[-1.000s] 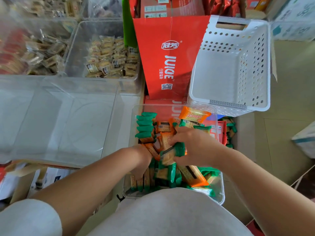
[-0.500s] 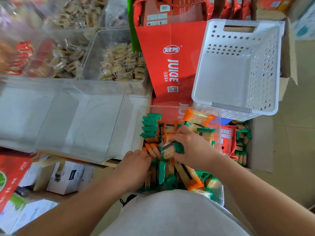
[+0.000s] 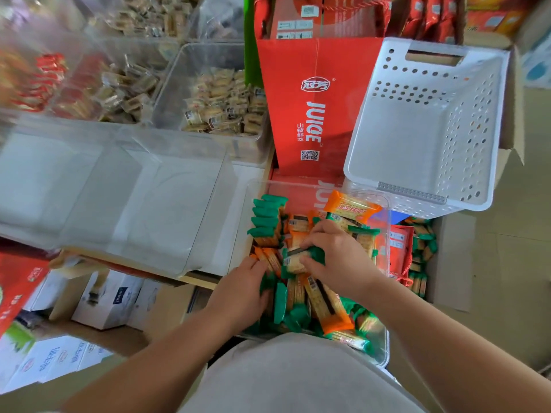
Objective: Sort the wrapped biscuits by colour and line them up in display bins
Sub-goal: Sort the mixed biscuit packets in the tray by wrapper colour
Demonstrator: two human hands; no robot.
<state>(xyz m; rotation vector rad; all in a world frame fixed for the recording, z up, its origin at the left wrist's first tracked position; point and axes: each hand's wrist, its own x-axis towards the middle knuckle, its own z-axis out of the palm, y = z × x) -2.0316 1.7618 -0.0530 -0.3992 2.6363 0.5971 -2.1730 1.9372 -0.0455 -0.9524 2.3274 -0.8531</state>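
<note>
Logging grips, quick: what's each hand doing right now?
Left hand: fingers among the loose biscuits, grip cannot be told.
Right hand: holding a green biscuit pack.

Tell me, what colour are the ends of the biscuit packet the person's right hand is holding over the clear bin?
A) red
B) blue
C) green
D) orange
C: the packet pinched by the right hand has green ends.
</note>
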